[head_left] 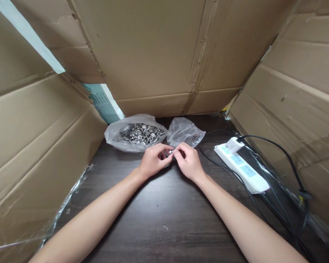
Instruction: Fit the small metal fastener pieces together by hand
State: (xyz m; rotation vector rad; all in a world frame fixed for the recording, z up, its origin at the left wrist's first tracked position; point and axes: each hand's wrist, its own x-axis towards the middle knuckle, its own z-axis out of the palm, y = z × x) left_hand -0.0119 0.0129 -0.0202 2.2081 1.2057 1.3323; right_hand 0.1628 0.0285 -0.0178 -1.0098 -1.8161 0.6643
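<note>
My left hand and my right hand meet over the middle of the table, fingertips pinched together. Between them is a small shiny metal piece, mostly covered by the fingers; it resembles a screw or other fastener, too small to name for certain. Just behind the left hand lies an open clear plastic bag full of small metal fasteners, some with round heads. A second clear plastic bag, crumpled, lies behind the right hand; I cannot make out anything inside it.
A white power strip with a plugged-in white adapter lies to the right, with black cables around it. Cardboard walls enclose the dark wooden table at the back and both sides.
</note>
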